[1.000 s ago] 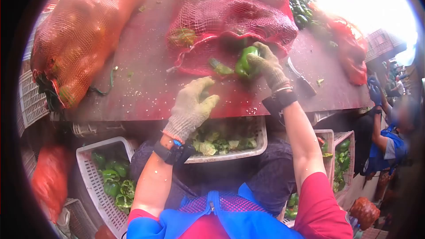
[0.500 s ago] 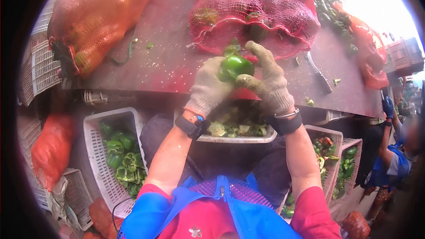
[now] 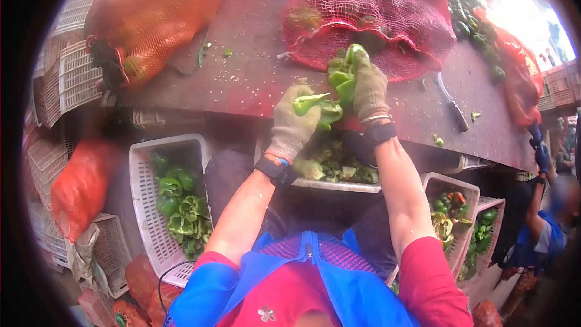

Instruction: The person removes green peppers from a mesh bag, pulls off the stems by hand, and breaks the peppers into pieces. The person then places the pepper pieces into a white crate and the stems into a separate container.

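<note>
Both my hands wear pale knit gloves and hold parts of a torn green bell pepper over the table's front edge. My left hand (image 3: 295, 118) is closed on a pepper piece (image 3: 307, 103) with a pointed, pale torn edge. Around the larger broken part of the green bell pepper (image 3: 343, 85), my right hand (image 3: 371, 92) is wrapped; its far fingers are partly hidden. Beneath my hands sits a crate (image 3: 339, 187) of pale green pepper scraps. Just beyond them lies the open mouth of a pink mesh bag (image 3: 375, 9) with peppers inside.
A curved knife (image 3: 452, 104) lies on the table (image 3: 242, 54) to the right. An orange mesh bag (image 3: 157, 18) fills the back left. Crates of peppers stand at left (image 3: 142, 200) and right (image 3: 467, 221). A person in a blue vest (image 3: 535, 233) is at far right.
The whole green pepper between my hands has come apart. My left hand has drawn nearer with a piece, and my right hand has turned over the larger part. The view has shifted slightly.
</note>
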`<state>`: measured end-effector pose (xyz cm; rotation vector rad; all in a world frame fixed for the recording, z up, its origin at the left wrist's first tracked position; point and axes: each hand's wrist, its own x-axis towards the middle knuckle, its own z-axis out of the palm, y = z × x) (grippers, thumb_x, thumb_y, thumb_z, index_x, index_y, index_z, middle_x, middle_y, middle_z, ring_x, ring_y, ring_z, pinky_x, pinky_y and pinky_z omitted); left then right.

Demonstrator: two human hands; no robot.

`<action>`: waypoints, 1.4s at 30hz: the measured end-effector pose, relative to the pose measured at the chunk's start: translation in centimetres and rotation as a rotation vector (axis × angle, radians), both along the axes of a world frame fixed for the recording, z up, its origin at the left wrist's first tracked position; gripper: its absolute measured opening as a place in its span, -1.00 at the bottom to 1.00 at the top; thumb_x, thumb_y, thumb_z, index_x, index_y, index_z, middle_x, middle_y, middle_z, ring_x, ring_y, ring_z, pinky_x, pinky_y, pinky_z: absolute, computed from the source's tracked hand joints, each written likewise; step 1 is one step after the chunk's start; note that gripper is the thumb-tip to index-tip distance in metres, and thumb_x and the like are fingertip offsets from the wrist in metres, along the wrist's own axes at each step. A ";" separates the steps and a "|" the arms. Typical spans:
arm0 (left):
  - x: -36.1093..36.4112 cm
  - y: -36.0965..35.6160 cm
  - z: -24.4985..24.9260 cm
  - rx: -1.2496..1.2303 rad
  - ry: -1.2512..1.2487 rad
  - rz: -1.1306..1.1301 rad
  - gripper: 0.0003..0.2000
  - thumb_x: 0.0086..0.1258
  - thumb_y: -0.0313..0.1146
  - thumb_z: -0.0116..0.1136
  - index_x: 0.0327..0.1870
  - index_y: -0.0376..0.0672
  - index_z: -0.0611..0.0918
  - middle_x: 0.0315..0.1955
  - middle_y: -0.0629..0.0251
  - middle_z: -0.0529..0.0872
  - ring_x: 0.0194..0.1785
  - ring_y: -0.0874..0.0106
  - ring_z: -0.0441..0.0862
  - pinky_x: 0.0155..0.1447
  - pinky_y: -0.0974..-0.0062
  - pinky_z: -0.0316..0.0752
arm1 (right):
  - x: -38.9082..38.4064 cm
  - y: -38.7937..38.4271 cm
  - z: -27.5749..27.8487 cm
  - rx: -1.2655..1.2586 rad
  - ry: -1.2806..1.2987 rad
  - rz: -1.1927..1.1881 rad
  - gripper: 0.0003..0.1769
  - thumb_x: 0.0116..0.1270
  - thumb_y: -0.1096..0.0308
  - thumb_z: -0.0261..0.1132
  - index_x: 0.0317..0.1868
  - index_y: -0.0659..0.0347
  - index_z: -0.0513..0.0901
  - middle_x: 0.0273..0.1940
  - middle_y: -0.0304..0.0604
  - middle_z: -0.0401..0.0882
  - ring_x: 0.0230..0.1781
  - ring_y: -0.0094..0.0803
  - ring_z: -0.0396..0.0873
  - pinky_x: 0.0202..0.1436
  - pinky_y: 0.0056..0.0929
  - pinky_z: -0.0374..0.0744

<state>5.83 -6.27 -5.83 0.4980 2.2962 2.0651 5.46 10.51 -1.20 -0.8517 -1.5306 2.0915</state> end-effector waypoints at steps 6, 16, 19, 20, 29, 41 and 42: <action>-0.4 -2.1 4.4 0.403 -0.392 -0.079 -0.69 0.23 -0.58 0.31 -0.02 -0.14 0.59 -0.14 0.32 0.66 -0.11 0.48 0.65 -0.09 0.52 0.64 | 2.8 3.4 -2.3 -0.595 0.414 0.040 -0.53 0.49 -0.17 0.07 0.10 0.02 0.53 -0.13 -0.18 0.62 -0.16 -0.22 0.66 -0.18 -0.23 0.70; 2.8 -26.4 13.0 -0.983 0.195 0.173 -0.35 0.07 -0.47 0.37 0.29 -0.26 0.48 0.21 0.04 0.55 0.15 0.34 0.60 0.17 0.39 0.55 | 6.4 0.0 3.4 -0.324 0.568 0.518 -0.50 0.57 -0.01 -0.03 0.28 0.16 0.41 0.10 -0.02 0.57 0.06 -0.18 0.59 0.08 -0.20 0.63; 3.1 -22.2 14.4 -0.878 0.263 0.114 -0.26 0.13 -0.31 0.41 0.39 -0.25 0.38 0.35 0.01 0.39 0.27 0.30 0.50 0.19 0.35 0.52 | 6.5 -2.3 4.0 -0.461 0.568 0.646 -0.49 0.60 -0.04 -0.11 0.29 0.14 0.40 0.09 -0.05 0.57 0.05 -0.20 0.59 0.09 -0.20 0.63; 2.9 -14.8 14.9 -0.366 -0.134 -0.120 -0.12 0.12 -0.09 0.48 0.44 -0.22 0.28 0.33 0.01 0.40 0.28 0.24 0.49 0.19 0.31 0.53 | 6.1 -3.1 3.9 -0.771 0.566 0.701 -0.48 0.60 -0.05 -0.13 0.29 0.14 0.40 0.08 -0.06 0.57 0.03 -0.21 0.60 0.08 -0.20 0.63; -0.1 1.0 6.8 0.479 -0.793 -0.334 -0.78 0.50 -0.41 0.07 0.09 -0.22 0.55 -0.15 0.24 0.69 -0.16 0.46 0.69 -0.10 0.47 0.66 | 6.1 -3.1 3.5 -0.045 -0.090 0.294 -0.37 0.49 -0.16 0.09 0.21 0.26 0.48 -0.12 -0.15 0.60 -0.20 -0.43 0.62 -0.11 -0.40 0.61; -1.1 2.9 6.2 0.473 -0.932 -0.277 -0.87 0.42 -0.20 0.12 -0.17 0.02 0.62 -0.46 0.47 0.66 -0.53 0.62 0.54 -0.51 0.68 0.38 | 4.3 -3.1 -0.3 0.384 -0.060 0.192 -0.74 0.44 0.24 0.23 -0.05 0.26 0.59 -0.31 -0.11 0.67 -0.42 -0.46 0.62 -0.37 -0.40 0.56; -1.7 3.1 4.2 0.513 -1.002 -0.259 -0.89 0.42 -0.22 0.11 -0.18 0.01 0.61 -0.48 0.48 0.66 -0.56 0.63 0.51 -0.55 0.68 0.34 | 3.9 -3.3 -0.8 0.206 0.020 0.082 -0.81 0.43 0.24 0.25 -0.18 0.20 0.61 -0.42 -0.27 0.61 -0.52 -0.60 0.52 -0.47 -0.50 0.50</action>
